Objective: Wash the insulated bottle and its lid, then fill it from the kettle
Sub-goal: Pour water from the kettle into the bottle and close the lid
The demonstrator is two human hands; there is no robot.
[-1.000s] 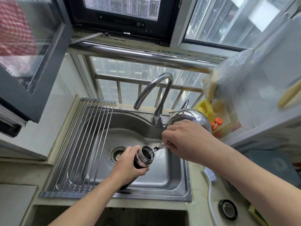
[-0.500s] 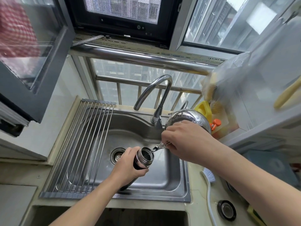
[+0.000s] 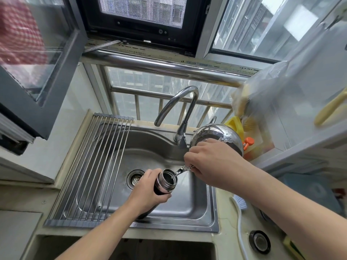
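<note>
My left hand (image 3: 148,192) grips a dark insulated bottle (image 3: 165,182) with a steel rim, its open mouth facing up over the sink (image 3: 187,209). My right hand (image 3: 212,164) holds a shiny steel kettle (image 3: 217,135) by its handle and tilts it. The kettle's thin spout (image 3: 183,170) sits just over the bottle's rim, and a small stream of water falls into the mouth. The bottle's lid is not in sight.
A curved faucet (image 3: 178,104) arches over the sink behind the kettle. A roll-up drying rack (image 3: 93,166) covers the sink's left part. A drain strainer (image 3: 135,180) lies left of the bottle. A yellow bottle (image 3: 234,123), a white brush (image 3: 240,201) and a black round cap (image 3: 260,241) are on the right.
Both hands keep almost the same pose. The bottle and the spout have stayed together over the sink; only the camera view has shifted slightly.
</note>
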